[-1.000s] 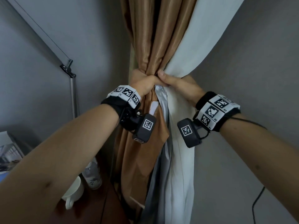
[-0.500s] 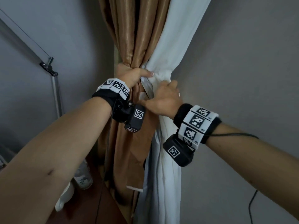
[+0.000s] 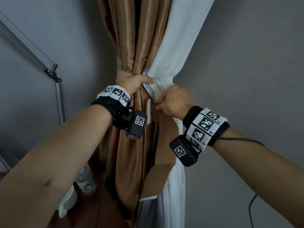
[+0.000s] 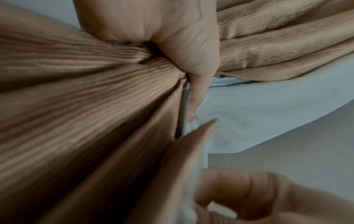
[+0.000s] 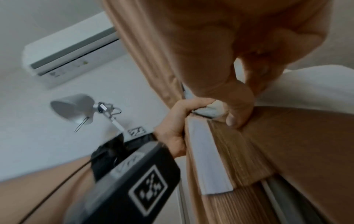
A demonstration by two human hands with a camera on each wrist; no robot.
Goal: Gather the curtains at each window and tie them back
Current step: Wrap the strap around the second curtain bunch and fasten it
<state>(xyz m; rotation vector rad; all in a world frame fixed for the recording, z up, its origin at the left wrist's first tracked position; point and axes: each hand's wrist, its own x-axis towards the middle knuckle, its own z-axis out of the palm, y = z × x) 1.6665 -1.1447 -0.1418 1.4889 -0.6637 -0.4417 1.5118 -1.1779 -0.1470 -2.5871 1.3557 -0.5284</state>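
A brown ribbed curtain and a white curtain are gathered into one bunch against the grey wall. My left hand grips the bunch at its narrowest point, thumb laid across toward the white cloth. In the left wrist view the left hand squeezes the brown curtain. Just below and to the right, my right hand pinches the top of a flat brown tieback strap, which hangs down. In the right wrist view its thumb presses the strap beside a white fastening strip.
A metal lamp arm stands at the left, its shade and a wall air conditioner above. A clear bottle and a white cup sit on a brown table below my left arm. A black cable hangs at the right wall.
My right hand has left the top of the bunch, dropped below my left thumb and taken hold of the tieback strap. My left hand keeps its grip on the gathered curtains.
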